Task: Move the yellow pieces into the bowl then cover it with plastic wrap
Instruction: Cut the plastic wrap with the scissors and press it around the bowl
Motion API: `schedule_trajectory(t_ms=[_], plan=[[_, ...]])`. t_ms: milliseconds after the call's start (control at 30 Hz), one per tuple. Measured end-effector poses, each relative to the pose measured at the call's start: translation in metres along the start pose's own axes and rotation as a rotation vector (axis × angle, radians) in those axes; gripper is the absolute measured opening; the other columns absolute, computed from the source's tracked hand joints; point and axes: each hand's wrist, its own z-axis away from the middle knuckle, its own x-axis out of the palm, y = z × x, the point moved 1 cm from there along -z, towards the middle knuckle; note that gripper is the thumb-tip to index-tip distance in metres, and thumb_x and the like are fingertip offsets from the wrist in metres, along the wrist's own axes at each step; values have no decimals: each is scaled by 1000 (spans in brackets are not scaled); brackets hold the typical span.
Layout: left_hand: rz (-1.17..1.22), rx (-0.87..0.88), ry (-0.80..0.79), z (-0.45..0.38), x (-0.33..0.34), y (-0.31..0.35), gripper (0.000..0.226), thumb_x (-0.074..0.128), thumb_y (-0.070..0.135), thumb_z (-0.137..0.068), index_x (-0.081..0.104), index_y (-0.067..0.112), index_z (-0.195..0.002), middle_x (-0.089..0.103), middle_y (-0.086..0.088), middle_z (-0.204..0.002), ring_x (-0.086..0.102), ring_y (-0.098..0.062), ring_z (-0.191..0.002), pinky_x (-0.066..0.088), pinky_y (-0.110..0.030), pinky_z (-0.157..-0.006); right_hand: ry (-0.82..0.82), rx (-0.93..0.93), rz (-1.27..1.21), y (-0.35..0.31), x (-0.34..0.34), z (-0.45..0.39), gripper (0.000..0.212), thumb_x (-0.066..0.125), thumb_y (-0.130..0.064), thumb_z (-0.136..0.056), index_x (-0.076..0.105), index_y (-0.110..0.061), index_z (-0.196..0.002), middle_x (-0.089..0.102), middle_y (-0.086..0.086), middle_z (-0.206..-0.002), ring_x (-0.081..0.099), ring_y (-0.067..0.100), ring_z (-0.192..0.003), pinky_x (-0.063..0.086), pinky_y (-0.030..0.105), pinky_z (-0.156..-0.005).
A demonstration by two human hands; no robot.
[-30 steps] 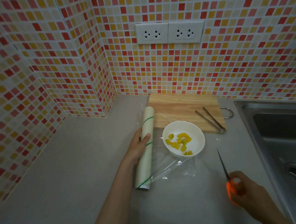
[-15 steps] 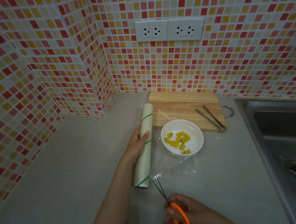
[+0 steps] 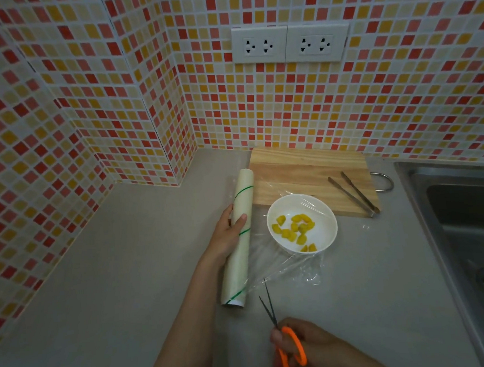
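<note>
A white bowl (image 3: 319, 206) holding several yellow pieces (image 3: 294, 229) stands on the grey counter, at the front edge of the wooden board. A clear sheet of plastic wrap (image 3: 287, 269) stretches from the roll over the bowl. My left hand (image 3: 229, 237) grips the plastic wrap roll (image 3: 239, 241), which lies on the counter left of the bowl. My right hand (image 3: 306, 348) holds orange-handled scissors (image 3: 286, 343); their dark blades are parted and point up at the near edge of the sheet, beside the roll's near end.
A wooden cutting board (image 3: 300, 173) lies behind the bowl, with metal tongs (image 3: 353, 195) on its right part. A steel sink (image 3: 467, 225) fills the right side. Tiled walls with two sockets (image 3: 290, 44) close the back and left.
My right hand has swung the scissors from the right side of the counter to just below the roll's near end, blades now open at the wrap's edge. The left hand stays on the roll.
</note>
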Motion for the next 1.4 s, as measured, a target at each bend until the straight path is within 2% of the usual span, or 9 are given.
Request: schedule_trajectory(t_ms=[167, 367, 467, 667, 833, 933, 1100, 1267, 1400], plan=[[30, 18, -5, 2, 1, 0, 57, 54, 28, -92, 32, 20, -144, 49, -9, -139, 53, -22, -119, 45, -31, -95, 157, -50, 24, -30, 11, -21, 62, 66, -60, -52, 49, -14, -88, 60, 8, -66, 61, 17, -50, 37, 19, -35], [50, 16, 1, 5, 1, 1, 57, 54, 27, -92, 31, 20, -143, 48, -10, -140, 53, -23, -122, 43, -36, -102, 294, -95, 10, -36, 14, -35, 60, 67, -63, -45, 53, -14, -77, 56, 0, -46, 52, 12, -34, 29, 17, -33], [54, 22, -1, 4, 0, 0, 57, 54, 27, -93, 31, 20, -144, 49, -10, -140, 53, -23, -121, 45, -34, -99, 334, -111, 8, -32, 13, -37, 60, 69, -63, -42, 53, -15, -73, 54, -1, -43, 51, 12, -32, 27, 17, -31], [66, 41, 0, 7, 0, 2, 55, 53, 28, -93, 31, 22, -144, 49, -6, -138, 56, -16, -110, 45, -26, -87, 331, -141, -32, -34, 14, -44, 40, 71, -47, -71, 53, -12, -78, 55, 1, -43, 45, 8, -26, 26, 15, -30], [58, 53, -4, 10, -1, 3, 55, 52, 29, -93, 31, 22, -143, 50, -4, -138, 57, -14, -110, 49, -23, -85, 374, -129, -54, -41, 14, -49, 42, 71, -49, -70, 54, -11, -79, 53, 4, -48, 48, 10, -29, 23, 15, -30], [53, 43, -11, 9, -2, 2, 57, 52, 29, -93, 30, 21, -145, 49, -6, -140, 55, -19, -118, 46, -35, -98, 368, -132, -71, -47, 15, -52, 44, 69, -51, -72, 53, -11, -82, 54, 8, -51, 45, 8, -27, 24, 14, -30], [58, 56, -17, 10, -4, 2, 55, 53, 29, -93, 32, 21, -143, 50, -5, -138, 56, -16, -114, 47, -30, -93, 408, -139, -102, -54, 17, -60, 44, 70, -52, -70, 54, -12, -77, 54, -2, -40, 48, 10, -30, 23, 15, -31], [65, 50, -18, 10, -8, 4, 56, 52, 27, -93, 31, 19, -144, 48, -6, -140, 53, -20, -120, 45, -37, -101, 398, -136, -100, -59, 20, -65, 47, 69, -53, -71, 54, -10, -80, 55, 6, -50, 44, 9, -26, 23, 14, -30], [62, 60, -16, 11, -10, 4, 54, 52, 25, -94, 32, 19, -144, 48, -6, -140, 53, -19, -120, 45, -33, -99, 409, -145, -96, -67, 17, -68, 41, 70, -47, -74, 53, -10, -72, 54, 7, -49, 47, 9, -28, 26, 13, -29]])
